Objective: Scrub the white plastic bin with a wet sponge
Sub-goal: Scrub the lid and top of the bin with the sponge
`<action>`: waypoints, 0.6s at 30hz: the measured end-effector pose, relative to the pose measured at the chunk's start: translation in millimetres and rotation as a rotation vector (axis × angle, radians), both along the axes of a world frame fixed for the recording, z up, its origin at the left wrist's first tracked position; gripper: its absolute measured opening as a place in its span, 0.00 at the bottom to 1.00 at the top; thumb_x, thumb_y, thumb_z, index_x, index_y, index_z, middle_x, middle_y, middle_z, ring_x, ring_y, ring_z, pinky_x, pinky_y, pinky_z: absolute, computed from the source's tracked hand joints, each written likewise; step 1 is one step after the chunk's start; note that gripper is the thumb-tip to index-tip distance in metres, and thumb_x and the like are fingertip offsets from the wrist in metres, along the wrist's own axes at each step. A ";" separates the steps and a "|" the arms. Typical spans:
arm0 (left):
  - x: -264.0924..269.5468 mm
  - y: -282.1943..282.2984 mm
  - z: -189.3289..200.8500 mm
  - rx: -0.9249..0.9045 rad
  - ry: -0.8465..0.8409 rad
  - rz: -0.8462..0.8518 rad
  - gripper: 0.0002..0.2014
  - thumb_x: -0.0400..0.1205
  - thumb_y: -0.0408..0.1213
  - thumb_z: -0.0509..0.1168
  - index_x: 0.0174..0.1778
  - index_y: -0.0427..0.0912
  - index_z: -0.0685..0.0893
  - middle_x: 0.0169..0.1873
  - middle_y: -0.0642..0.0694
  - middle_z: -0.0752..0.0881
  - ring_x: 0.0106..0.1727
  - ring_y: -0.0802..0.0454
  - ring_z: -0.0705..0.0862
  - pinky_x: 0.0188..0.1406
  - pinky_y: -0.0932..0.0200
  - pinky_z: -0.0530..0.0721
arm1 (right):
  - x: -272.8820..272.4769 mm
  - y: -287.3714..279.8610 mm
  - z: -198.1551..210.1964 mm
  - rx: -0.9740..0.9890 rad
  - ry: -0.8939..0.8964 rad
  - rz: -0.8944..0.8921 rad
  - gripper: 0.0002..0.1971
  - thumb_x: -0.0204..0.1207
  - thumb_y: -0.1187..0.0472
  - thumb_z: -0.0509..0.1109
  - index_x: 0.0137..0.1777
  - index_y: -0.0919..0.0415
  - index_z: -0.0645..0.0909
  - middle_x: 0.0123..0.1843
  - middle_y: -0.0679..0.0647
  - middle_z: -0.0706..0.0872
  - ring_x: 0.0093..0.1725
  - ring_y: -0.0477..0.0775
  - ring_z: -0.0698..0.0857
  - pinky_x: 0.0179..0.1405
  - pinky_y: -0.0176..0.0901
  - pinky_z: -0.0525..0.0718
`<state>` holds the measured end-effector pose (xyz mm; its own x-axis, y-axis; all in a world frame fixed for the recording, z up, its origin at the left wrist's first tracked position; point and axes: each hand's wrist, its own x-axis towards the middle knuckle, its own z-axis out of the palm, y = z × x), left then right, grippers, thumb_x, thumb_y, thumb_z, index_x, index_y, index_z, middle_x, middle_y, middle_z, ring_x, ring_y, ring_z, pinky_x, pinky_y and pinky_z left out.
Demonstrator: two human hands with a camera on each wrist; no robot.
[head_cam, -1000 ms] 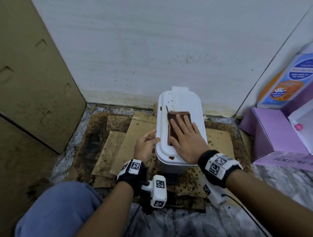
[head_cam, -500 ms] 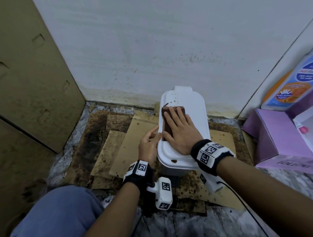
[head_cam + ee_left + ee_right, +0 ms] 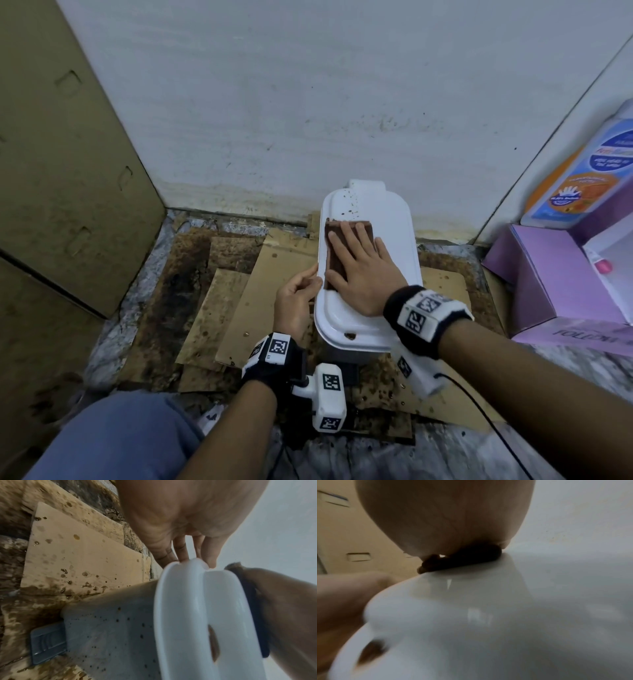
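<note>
- Head view shows the white plastic bin (image 3: 368, 274) standing on stained cardboard (image 3: 260, 294) near the wall, lid shut, so I can't tell what it holds.
- My right hand (image 3: 359, 274) lies flat, fingers straight, pressing the brown sponge (image 3: 334, 253) onto the lid's left part.
- My left hand (image 3: 296, 301) steadies the bin, fingertips curled against the lid's left rim.
- I judge the plastic light, stiff and slick when wet; bracing at the rim should stop it sliding.
- Brown specks dot the lid's far end.
</note>
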<state>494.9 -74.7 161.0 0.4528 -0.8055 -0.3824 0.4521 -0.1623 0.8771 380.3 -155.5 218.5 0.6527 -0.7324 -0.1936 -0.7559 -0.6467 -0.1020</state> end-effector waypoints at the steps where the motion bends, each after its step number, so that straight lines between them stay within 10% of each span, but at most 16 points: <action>1: -0.3 -0.6 0.3 -0.001 -0.002 0.005 0.16 0.83 0.27 0.66 0.68 0.37 0.84 0.53 0.42 0.88 0.53 0.46 0.86 0.52 0.57 0.87 | 4.6 -8.5 4.2 0.015 0.019 -0.005 0.34 0.84 0.38 0.43 0.85 0.49 0.36 0.86 0.50 0.31 0.85 0.54 0.32 0.84 0.58 0.38; 14: 2.4 -15.8 6.4 0.062 -0.029 0.013 0.10 0.81 0.25 0.63 0.53 0.39 0.86 0.51 0.35 0.89 0.44 0.44 0.87 0.40 0.54 0.86 | -33.6 30.4 1.4 0.010 -0.027 0.074 0.41 0.73 0.34 0.30 0.85 0.50 0.37 0.86 0.50 0.31 0.84 0.53 0.30 0.82 0.52 0.34; 18: 2.8 -32.5 11.4 0.077 -0.047 0.051 0.02 0.81 0.35 0.67 0.48 0.44 0.85 0.53 0.37 0.89 0.47 0.44 0.86 0.48 0.50 0.85 | -17.6 -4.8 10.2 0.043 0.004 0.044 0.35 0.84 0.39 0.45 0.86 0.51 0.37 0.86 0.51 0.33 0.85 0.53 0.33 0.83 0.53 0.37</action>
<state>497.7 -107.2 172.4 0.5114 -0.7498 -0.4199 0.4202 -0.2080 0.8833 362.7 -160.3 228.7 0.6832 -0.6940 -0.2272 -0.7274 -0.6744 -0.1271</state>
